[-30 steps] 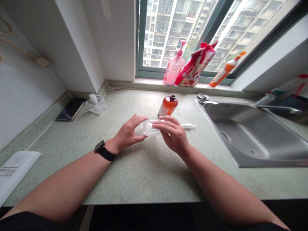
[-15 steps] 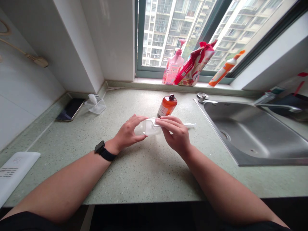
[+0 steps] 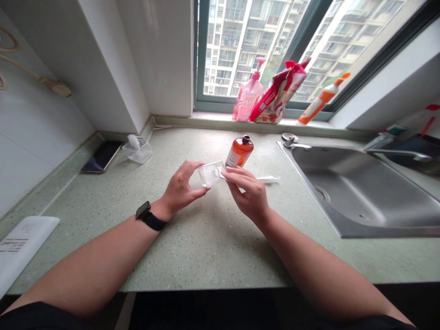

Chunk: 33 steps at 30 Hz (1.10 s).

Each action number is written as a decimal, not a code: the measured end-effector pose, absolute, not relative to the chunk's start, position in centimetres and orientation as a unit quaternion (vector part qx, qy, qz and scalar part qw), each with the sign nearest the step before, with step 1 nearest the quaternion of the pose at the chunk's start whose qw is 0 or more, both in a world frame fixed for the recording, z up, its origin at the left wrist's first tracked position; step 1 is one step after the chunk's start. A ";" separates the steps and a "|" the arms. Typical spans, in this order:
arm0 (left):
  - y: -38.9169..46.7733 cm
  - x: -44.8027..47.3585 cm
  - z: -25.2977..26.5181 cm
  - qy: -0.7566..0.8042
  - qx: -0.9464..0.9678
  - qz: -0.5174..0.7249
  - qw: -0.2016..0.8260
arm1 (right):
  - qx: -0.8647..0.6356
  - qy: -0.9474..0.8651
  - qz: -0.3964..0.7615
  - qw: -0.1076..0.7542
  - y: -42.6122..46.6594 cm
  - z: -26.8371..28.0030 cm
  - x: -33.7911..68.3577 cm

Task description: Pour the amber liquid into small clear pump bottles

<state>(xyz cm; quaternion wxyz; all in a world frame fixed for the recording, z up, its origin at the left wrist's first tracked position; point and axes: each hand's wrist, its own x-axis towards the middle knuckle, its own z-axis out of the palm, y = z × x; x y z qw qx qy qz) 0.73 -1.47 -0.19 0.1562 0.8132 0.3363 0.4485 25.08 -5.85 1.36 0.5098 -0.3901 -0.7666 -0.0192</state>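
I see two bare hands over the speckled counter. The left hand (the one with the black watch) grips a little see-through box between its thumb and fingers. The box is tipped, with a round shape on the side I can see. The right hand pinches a small white piece against the box's right end; I can't tell what it is made of. Just behind them stands an orange-brown bottle with its top off. A thin white thing pokes out past the right hand. Another clear box sits near the phone.
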 end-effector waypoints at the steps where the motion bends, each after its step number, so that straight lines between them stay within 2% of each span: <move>1: -1.5 0.7 -0.2 0.337 0.811 0.451 0.159 | -0.389 -0.769 -0.014 0.506 -5.8 1.3 25.1; 22: -1.7 1.2 -0.3 0.391 0.785 0.458 0.140 | -0.404 -0.775 -0.025 0.485 -6.0 0.6 24.6; 29: -1.8 1.1 0.0 0.405 0.786 0.448 0.130 | -0.390 -0.763 -0.063 0.511 -6.3 1.7 25.3; 33: -2.1 1.2 0.3 0.390 0.803 0.431 0.130 | -0.357 -0.806 -0.076 0.466 -6.6 1.8 25.1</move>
